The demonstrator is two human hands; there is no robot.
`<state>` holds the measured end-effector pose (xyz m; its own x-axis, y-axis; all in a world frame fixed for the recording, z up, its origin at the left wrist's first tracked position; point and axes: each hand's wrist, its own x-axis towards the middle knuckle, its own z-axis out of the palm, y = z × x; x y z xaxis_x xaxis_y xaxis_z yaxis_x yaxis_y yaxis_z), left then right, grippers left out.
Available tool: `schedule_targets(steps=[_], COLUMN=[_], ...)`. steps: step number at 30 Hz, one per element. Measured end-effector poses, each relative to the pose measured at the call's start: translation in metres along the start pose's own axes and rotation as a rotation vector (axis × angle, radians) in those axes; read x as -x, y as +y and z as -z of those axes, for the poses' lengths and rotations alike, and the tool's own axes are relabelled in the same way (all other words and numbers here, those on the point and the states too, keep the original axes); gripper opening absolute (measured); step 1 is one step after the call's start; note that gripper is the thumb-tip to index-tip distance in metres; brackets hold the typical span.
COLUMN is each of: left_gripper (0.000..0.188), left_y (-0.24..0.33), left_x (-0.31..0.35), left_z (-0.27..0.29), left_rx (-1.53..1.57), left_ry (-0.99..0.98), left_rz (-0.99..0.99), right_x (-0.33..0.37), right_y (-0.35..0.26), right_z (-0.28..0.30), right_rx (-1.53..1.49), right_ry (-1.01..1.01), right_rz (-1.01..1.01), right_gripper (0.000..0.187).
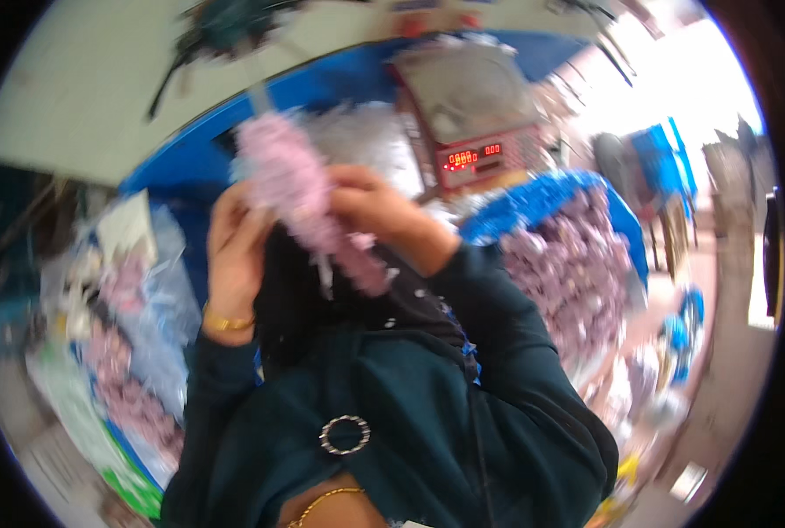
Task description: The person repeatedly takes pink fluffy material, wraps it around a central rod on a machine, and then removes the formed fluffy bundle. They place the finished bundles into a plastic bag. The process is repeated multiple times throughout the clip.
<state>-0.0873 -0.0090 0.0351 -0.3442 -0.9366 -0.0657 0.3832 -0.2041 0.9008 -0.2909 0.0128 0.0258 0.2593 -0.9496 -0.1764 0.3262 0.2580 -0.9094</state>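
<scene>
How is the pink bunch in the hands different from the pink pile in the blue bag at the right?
The pink bunch is one long strand, held up by the left hand and right hand. The pink pile is a large heap lying untouched in the blue bag. Both look the same pale pink and fluffy.

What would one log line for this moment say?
left hand: holding pink fluffy strand | right hand: holding same strand | behind: scale | right: pink heap

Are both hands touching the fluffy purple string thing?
Touching. The head view shows the left hand wrapped against one side of the purple garland and the right hand pinching its other side, with no gap at either hand.
</scene>
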Motion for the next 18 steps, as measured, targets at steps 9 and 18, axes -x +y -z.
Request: schedule_targets(steps=[9, 18], left_gripper=[0.045, 0.042], left_y=[0.002, -0.013], left_x=[0.007, -0.003], left_z=[-0.015, 0.003], left_rx=[-0.068, -0.218], left_ry=[0.079, 0.11], left_rz=[0.029, 0.179], right_x=[-0.008, -0.001], right_y=[-0.042, -0.06], right_z=[-0.017, -0.023], right_rx=[0.434, 1.002], right_ry=[-0.068, -0.65], right_rz=[-0.239, 0.184], right_gripper=[0.017, 0.033])
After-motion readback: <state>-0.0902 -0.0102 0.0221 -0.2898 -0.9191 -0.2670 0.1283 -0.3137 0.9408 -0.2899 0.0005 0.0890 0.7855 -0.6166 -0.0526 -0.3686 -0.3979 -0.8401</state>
